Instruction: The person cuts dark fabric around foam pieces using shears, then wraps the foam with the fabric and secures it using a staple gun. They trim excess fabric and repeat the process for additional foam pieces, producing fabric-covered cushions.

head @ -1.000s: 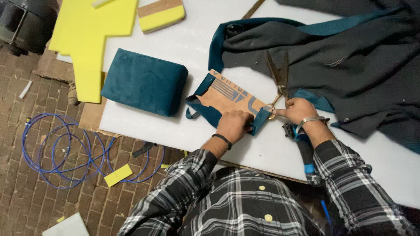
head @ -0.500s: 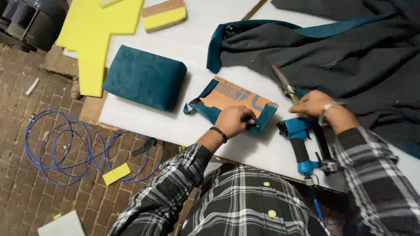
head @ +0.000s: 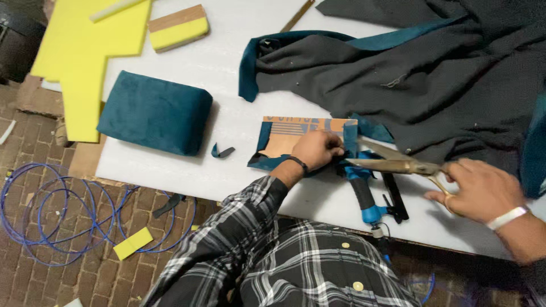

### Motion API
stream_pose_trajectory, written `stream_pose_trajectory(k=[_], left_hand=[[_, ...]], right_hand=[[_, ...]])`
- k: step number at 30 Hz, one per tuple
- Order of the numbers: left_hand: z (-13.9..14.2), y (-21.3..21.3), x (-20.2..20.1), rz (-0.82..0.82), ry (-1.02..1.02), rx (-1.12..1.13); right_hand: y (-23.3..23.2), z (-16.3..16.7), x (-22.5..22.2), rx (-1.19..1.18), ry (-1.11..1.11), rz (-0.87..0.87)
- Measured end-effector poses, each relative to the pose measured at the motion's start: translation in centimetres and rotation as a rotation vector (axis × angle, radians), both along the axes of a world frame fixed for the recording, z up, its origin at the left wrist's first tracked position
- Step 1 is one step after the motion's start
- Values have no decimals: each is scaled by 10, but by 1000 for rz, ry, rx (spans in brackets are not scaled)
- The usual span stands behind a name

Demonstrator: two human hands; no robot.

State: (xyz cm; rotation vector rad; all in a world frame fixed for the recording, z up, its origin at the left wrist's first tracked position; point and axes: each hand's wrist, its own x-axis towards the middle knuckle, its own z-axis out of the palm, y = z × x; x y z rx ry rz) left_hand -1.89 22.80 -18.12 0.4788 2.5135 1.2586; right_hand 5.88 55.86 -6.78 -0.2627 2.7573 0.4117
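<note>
The scissors [head: 398,165] are gripped in the right hand [head: 480,190], blades lying leftward toward the panel [head: 290,139] pinned under the closed left hand [head: 315,149].

Left hand [head: 316,149] curled, pressing down, plaid sleeve; right hand [head: 479,190] closed grip, wristband on wrist.

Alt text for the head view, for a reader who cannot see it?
A left hand pins a teal-wrapped board on a white table while the right hand points scissors at its edge. A teal cushion, yellow foam and dark fabric lie around.
</note>
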Motion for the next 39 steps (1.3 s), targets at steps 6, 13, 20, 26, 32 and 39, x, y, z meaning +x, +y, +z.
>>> stream_pose_trajectory(k=[6, 13, 20, 26, 32, 39], left_hand=[[0, 4, 1, -95, 181, -36], [4, 6, -7, -66, 67, -17], [13, -4, -15, -89, -98, 124], [11, -5, -12, -59, -105, 155], [5, -58, -1, -73, -70, -98], [5, -52, 19, -218, 212, -282]], right_hand=[[-22, -20, -47, -28, 35, 295], [-35, -35, -86, 93, -169, 469], [-52, -32, -81, -129, -70, 525], [-71, -37, -69, 4, -74, 540], [-75, -10, -45, -147, 15, 456], [-92, -3, -21, 14, -121, 316]])
